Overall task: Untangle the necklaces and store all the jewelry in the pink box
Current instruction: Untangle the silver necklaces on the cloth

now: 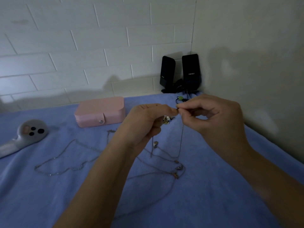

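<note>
Progress looks early: the pink box (99,111) sits at the far left of the blue blanket (49,195) with its lid down and its snap tab fastened, and no jewelry shows in it or on it. Both hands are raised together over the middle of the blanket, fingertips nearly meeting. The left hand (146,124) and the right hand (212,116) each pinch the same thin chain (181,139) between thumb and forefinger at a small dark point, perhaps a clasp, though it is too small to tell. From that pinch the chain drops toward the blanket on either side, and one strand carries a small pendant (155,143) below the left hand. Nearer, its lower loops run into a knot of chains (178,168) with a few small charms, so I judge the untangling unfinished. One long necklace (65,155) lies spread out on its own at the left, apart from the knot, and looks free and ready to store. A small cluster of trinkets (167,120) lies just behind the hands. What remains, as I read it, is to free the held chain, part the knot, open the box and put every piece in. A grey handheld device (24,134) lies at the left edge, two black speakers (181,73) stand in the far corner, and a green hair tie (180,98) lies in front of them.
</note>
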